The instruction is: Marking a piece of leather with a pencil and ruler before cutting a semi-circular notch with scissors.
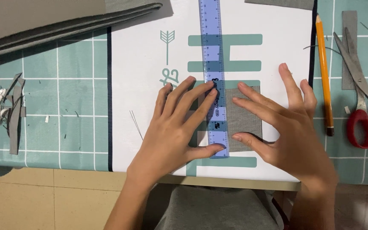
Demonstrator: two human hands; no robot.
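Observation:
A translucent blue ruler point(211, 51) lies lengthwise across a small grey fabric rectangle point(245, 121) on a white sheet with teal bars point(137, 85). My left hand point(173, 132) rests flat with its fingertips pressing the ruler's lower part and its thumb at the ruler's near end. My right hand point(288, 127) lies spread on the fabric just right of the ruler, fingers apart, holding nothing.
An orange pencil point(323, 72) lies right of the sheet, with red-handled scissors point(363, 93) further right on a grey strip. A pile of grey fabric scraps point(3, 110) sits at the left. Folded grey cloth point(64, 23) lies at top left. The teal checked tablecloth point(64, 132) ends near me.

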